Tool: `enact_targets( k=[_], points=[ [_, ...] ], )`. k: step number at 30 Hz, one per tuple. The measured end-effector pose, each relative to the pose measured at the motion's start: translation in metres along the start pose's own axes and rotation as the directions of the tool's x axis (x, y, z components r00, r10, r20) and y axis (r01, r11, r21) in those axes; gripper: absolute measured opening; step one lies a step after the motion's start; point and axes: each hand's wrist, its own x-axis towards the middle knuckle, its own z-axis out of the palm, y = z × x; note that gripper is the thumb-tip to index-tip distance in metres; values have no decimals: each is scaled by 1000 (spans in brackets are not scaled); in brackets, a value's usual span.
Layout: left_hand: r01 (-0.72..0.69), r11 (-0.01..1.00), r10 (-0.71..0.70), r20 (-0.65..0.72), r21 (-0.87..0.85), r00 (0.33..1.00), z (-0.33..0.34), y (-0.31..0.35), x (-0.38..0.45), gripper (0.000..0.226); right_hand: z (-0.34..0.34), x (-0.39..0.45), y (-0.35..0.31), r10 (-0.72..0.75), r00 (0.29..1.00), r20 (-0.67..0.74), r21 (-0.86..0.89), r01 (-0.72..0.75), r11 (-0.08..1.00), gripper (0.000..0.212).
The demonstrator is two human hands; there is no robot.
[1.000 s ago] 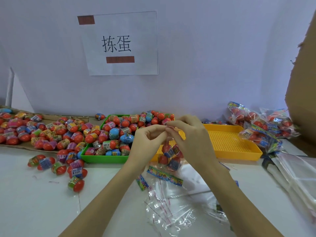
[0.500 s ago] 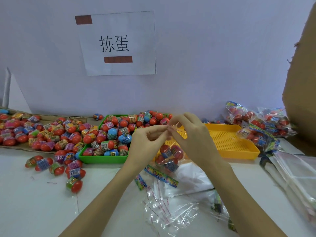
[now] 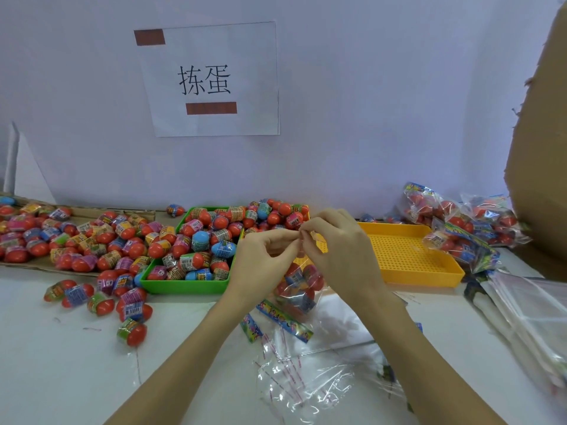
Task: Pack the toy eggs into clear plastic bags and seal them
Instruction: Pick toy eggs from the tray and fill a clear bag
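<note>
Cardboard sheet (image 3: 540, 167) (right side) beyond frame edge

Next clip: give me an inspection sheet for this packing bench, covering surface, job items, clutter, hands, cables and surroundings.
Surface: white table.
Job's things: green tray heaped with toy eggs; yellow tray mostly bare; held bag with eggs inside; sealed bags at right.
Clutter: loose eggs near the green tray; empty bags in front.
Hands: left hand and right hand pinch the held bag's top.
Cables: nothing seen.
Surroundings: paper sign on wall; cardboard at right.
</note>
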Motion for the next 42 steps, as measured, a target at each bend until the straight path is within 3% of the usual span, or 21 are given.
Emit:
enact_targets(
  k=[6, 10, 17, 19, 21, 24, 26, 30, 34, 38, 42],
  points=[
    [136, 978, -134, 27, -160, 991, 0, 5, 1, 14, -6, 6, -3, 136, 981, -141, -22, -141, 990, 14],
    [254, 930, -267, -11, -266, 964, -9, -1, 6, 15, -24, 11, 32, 364, 915, -172, 22, -366, 930, 7],
    [228, 906, -316, -210, -358, 925, -15, -9, 10, 15, -37, 7, 64, 496, 835, -237, 17, -507, 862, 8],
    [218, 896, -319, -218, -386, 922, -17, -9, 10, 15, -41, 8, 66, 462, 875, -147, 105, -451, 887, 12],
    [219, 891, -325, -223, -397, 919, -17, -9, 11, 16, -43, 9, 64, 415, 905, 90, 227, -425, 876, 20],
    [226, 888, -333, -222, -401, 916, -17, -10, 11, 17, -34, 5, 57, 311, 815, 490, 213, -458, 863, 23],
    [217, 896, -318, -218, -387, 923, -17, -10, 11, 17, -26, 1, 55, 278, 753, 597, 153, -447, 881, 15],
    [169, 919, -249, -192, -355, 949, -16, -6, 10, 18, -29, 4, 56, 257, 740, 622, 229, -486, 844, 6],
    [142, 915, -213, -153, -379, 965, -14, -3, 9, 16, -39, 5, 53, 196, 639, 744, 292, -575, 764, 32],
    [123, 909, -198, -154, -398, 968, -13, -2, 9, 13, -35, 8, 46, 251, 725, 642, 312, -545, 778, 20],
    [118, 908, -193, -154, -401, 969, -12, -3, 8, 12, -28, 9, 42, 293, 764, 575, 381, -567, 730, 22]
  ],
)
